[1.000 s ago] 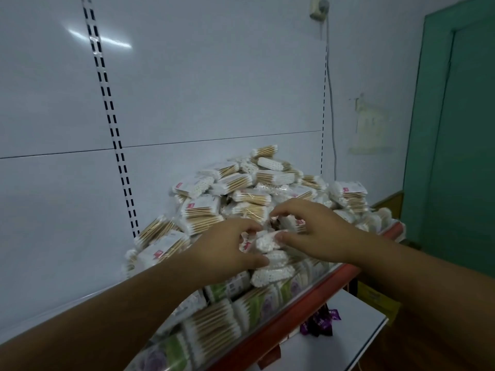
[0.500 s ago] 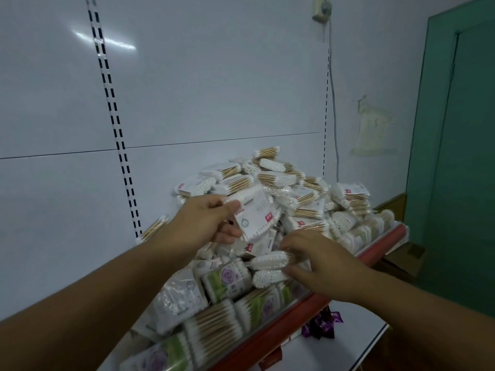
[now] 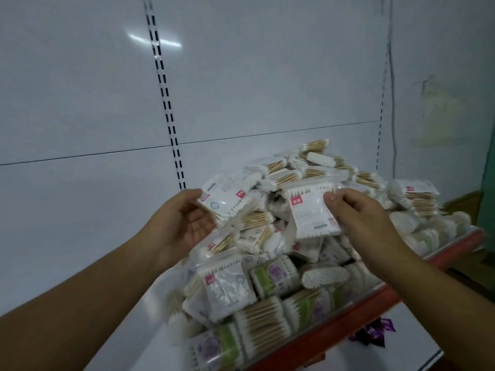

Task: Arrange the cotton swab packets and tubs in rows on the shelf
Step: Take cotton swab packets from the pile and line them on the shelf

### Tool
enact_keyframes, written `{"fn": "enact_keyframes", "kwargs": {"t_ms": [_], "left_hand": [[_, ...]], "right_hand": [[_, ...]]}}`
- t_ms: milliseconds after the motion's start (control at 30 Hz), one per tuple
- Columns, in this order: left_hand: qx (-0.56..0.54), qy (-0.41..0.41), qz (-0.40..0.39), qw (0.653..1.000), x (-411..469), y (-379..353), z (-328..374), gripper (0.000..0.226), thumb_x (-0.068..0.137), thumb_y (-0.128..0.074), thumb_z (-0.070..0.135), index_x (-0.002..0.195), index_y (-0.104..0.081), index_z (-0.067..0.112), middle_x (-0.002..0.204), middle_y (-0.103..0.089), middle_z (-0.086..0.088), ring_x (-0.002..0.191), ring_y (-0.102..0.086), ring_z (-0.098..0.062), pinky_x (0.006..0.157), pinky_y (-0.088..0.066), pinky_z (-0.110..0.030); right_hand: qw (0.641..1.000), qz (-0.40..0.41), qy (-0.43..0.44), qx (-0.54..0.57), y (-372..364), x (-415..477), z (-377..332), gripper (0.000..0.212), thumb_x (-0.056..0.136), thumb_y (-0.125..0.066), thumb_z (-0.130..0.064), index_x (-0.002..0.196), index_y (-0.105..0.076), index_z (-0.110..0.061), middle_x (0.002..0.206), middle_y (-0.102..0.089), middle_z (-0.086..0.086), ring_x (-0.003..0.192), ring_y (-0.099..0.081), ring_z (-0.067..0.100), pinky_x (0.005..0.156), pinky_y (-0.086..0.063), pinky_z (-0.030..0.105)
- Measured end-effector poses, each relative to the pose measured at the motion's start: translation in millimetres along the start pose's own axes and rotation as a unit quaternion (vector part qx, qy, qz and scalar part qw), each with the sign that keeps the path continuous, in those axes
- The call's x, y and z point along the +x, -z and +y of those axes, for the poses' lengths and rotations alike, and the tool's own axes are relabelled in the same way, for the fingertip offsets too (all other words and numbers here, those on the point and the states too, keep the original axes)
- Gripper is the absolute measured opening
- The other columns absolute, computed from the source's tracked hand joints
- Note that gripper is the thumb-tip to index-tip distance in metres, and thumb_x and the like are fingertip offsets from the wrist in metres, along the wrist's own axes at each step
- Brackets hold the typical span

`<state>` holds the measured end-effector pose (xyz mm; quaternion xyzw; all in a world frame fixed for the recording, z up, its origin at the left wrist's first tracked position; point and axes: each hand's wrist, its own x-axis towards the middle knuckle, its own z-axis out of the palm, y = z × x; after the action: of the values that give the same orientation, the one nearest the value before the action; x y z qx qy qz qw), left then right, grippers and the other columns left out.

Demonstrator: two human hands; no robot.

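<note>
This is a small shop. White display shelving with slotted uprights point(image 3: 166, 103) stands at 11 o'clock. A red-edged shelf point(image 3: 321, 336) at 5 o'clock carries heaps of identical cotton swab packets point(image 3: 294, 180). Purple wrapped goods point(image 3: 372, 334) lie on a lower shelf point(image 3: 348, 361).

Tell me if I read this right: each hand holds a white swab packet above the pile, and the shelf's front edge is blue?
Not quite. The head view shows the shelf's front edge is red, not blue. The rest stands: the left hand holds the left packet, the right hand the right packet, both white, above the pile.
</note>
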<state>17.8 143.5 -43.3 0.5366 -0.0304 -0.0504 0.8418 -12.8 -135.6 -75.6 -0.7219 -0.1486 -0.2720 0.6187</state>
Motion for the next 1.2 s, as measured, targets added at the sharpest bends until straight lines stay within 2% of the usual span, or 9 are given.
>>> {"fn": "enact_keyframes", "kwargs": {"t_ms": [100, 233, 333, 467, 567, 700, 800, 1000, 1200], "left_hand": [[-0.050, 0.010, -0.016, 0.999, -16.4, 26.0, 6.3, 0.029, 0.069, -0.055, 0.007, 0.094, -0.060, -0.005, 0.083, -0.071, -0.019, 0.063, -0.070, -0.024, 0.055, -0.058, -0.026], [-0.106, -0.013, 0.008, 0.994, -48.9, 72.2, 9.6, 0.048, 0.066, -0.044, -0.010, 0.111, -0.059, -0.004, 0.105, -0.070, -0.022, 0.084, -0.072, -0.029, 0.062, -0.059, -0.030], [-0.112, -0.037, 0.051, 0.992, -87.2, 122.4, 17.6, 0.057, 0.065, -0.045, -0.012, 0.119, -0.058, 0.003, 0.106, -0.070, -0.019, 0.082, -0.072, -0.027, 0.064, -0.060, -0.032], [-0.092, -0.061, 0.106, 0.988, -150.7, 190.5, 33.7, 0.046, 0.068, -0.059, -0.004, 0.112, -0.062, 0.007, 0.089, -0.071, -0.010, 0.071, -0.067, -0.016, 0.057, -0.055, -0.023], [-0.078, -0.099, 0.152, 0.980, -211.2, 249.9, 48.4, 0.044, 0.066, -0.066, 0.001, 0.110, -0.062, 0.005, 0.081, -0.070, -0.006, 0.065, -0.064, -0.011, 0.053, -0.052, -0.018], [-0.044, -0.147, 0.227, 0.962, -298.1, 331.3, 65.0, 0.057, 0.062, -0.073, 0.001, 0.116, -0.057, 0.002, 0.097, -0.073, -0.013, 0.080, -0.071, -0.019, 0.062, -0.056, -0.024], [-0.061, -0.174, 0.270, 0.945, -361.0, 385.5, 75.7, 0.056, 0.060, -0.069, -0.003, 0.114, -0.055, 0.003, 0.098, -0.073, -0.017, 0.084, -0.073, -0.026, 0.059, -0.057, -0.027], [-0.113, -0.190, 0.339, 0.915, -466.9, 465.1, 96.3, 0.033, 0.085, -0.050, -0.010, 0.114, -0.058, 0.002, 0.093, -0.073, -0.019, 0.083, -0.073, -0.029, 0.057, -0.058, -0.028], [-0.107, -0.241, 0.407, 0.874, -537.2, 536.5, 124.5, 0.039, 0.075, -0.060, -0.010, 0.111, -0.063, 0.005, 0.102, -0.073, -0.015, 0.085, -0.071, -0.024, 0.060, -0.059, -0.029]], "right_hand": [[0.981, -0.073, -0.132, 0.119, -37.7, 6.2, -8.1, 0.024, 0.094, -0.055, -0.029, 0.087, -0.066, -0.008, 0.074, -0.072, 0.004, 0.063, -0.068, 0.016, 0.056, -0.056, 0.032], [0.951, -0.097, -0.199, 0.217, -96.3, -1.0, -17.0, 0.018, 0.092, -0.058, -0.031, 0.092, -0.066, -0.014, 0.073, -0.073, 0.008, 0.056, -0.068, 0.017, 0.044, -0.053, 0.028], [0.923, -0.157, -0.241, 0.255, -152.1, -18.5, -32.8, 0.018, 0.091, -0.058, -0.030, 0.097, -0.063, -0.015, 0.071, -0.071, 0.008, 0.051, -0.066, 0.017, 0.039, -0.051, 0.026], [0.889, -0.230, -0.282, 0.277, -227.9, -48.6, -61.1, 0.012, 0.093, -0.055, -0.021, 0.102, -0.063, -0.019, 0.075, -0.072, 0.008, 0.051, -0.066, 0.016, 0.040, -0.052, 0.027], [0.873, -0.279, -0.283, 0.283, -304.0, -86.7, -93.0, 0.012, 0.094, -0.052, -0.016, 0.100, -0.062, -0.021, 0.081, -0.074, 0.004, 0.060, -0.069, 0.015, 0.050, -0.052, 0.028], [0.854, -0.342, -0.267, 0.289, -405.8, -150.7, -134.6, 0.007, 0.092, -0.053, -0.008, 0.093, -0.057, -0.014, 0.078, -0.073, 0.005, 0.068, -0.071, 0.019, 0.056, -0.055, 0.029], [0.838, -0.379, -0.255, 0.301, -472.0, -190.5, -163.3, 0.009, 0.090, -0.055, -0.006, 0.097, -0.057, -0.010, 0.091, -0.074, 0.012, 0.082, -0.072, 0.029, 0.062, -0.058, 0.034], [0.810, -0.451, -0.252, 0.279, -577.7, -253.9, -214.7, 0.013, 0.089, -0.057, -0.003, 0.099, -0.057, -0.010, 0.084, -0.074, 0.010, 0.073, -0.071, 0.027, 0.057, -0.056, 0.033], [0.802, -0.517, -0.195, 0.230, -677.6, -300.4, -258.6, 0.018, 0.089, -0.058, -0.005, 0.107, -0.056, -0.009, 0.095, -0.073, 0.015, 0.085, -0.071, 0.030, 0.071, -0.060, 0.041]]}}
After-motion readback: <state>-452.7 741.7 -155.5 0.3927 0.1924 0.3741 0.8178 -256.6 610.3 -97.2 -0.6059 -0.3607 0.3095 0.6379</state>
